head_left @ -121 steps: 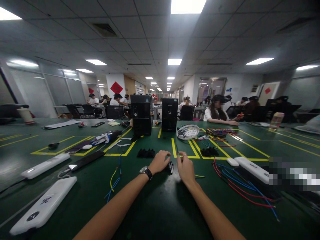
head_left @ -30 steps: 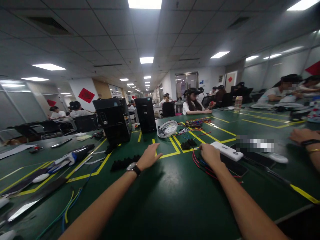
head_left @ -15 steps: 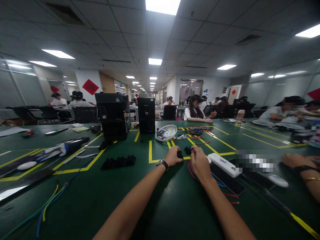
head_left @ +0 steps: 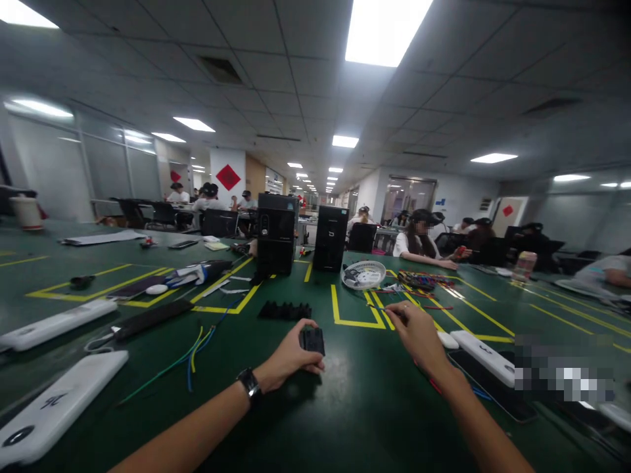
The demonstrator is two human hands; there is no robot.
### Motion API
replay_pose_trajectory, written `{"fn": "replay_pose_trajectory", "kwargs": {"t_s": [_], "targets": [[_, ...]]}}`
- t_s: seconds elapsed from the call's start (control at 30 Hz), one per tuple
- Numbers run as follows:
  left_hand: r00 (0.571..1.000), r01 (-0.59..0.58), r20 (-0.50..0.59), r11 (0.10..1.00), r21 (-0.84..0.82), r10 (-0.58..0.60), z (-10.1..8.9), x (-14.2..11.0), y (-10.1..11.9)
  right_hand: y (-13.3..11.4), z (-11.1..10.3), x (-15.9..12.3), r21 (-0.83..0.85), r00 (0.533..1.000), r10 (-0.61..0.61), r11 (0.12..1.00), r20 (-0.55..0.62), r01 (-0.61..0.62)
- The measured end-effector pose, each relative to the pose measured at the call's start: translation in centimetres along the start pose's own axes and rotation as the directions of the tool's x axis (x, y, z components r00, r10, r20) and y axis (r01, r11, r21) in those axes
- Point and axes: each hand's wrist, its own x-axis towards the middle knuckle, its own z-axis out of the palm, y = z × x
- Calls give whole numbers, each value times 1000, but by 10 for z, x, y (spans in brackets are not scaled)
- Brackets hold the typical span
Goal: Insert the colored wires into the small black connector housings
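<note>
My left hand (head_left: 290, 355) is closed round a small black block (head_left: 313, 341), thumb and fingers on its opposite sides, above the green table. To the right, my right hand (head_left: 419, 332) has its fingertips pressed together beside the yellow tape lines; what they hold, if anything, is too small and dark to name. Beyond my left hand lies a row of black blocks (head_left: 284, 310) set side by side. A white plastic basket (head_left: 363, 276) with things inside stands past my right hand, next to a tangle of coloured wires (head_left: 419, 281).
Two black computer cases (head_left: 276, 233) stand at the table's far side. Loose green, yellow and blue wires (head_left: 194, 351) lie to the left, near white power banks (head_left: 64, 401). Another numbered white power bank (head_left: 483, 356) and a dark phone (head_left: 493, 384) lie right. A person (head_left: 419, 240) sits across.
The view has turned left. My hands have moved apart: the left has come nearer with the black block, while the right has moved away from it, fingertips pinched.
</note>
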Motion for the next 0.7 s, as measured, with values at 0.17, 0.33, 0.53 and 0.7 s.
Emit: {"fn": "replay_pose_trajectory", "kwargs": {"t_s": [0.17,0.33,0.53,0.7], "targets": [[995,-83,-67,994,-76,78,-15,-9,7,-74,-15,14,51,973,36,998,228,-48],[984,-150,-127,962,-226,123,-15,-4,8,-108,39,-7,204,944,-13,977,329,-57],[982,-160,-146,934,-319,118,-15,-7,13,-108,96,-32,350,980,18,932,199,-89],[975,-191,-178,911,-365,133,-11,-7,15,-109,94,-38,392,979,2,916,202,-83]]}}
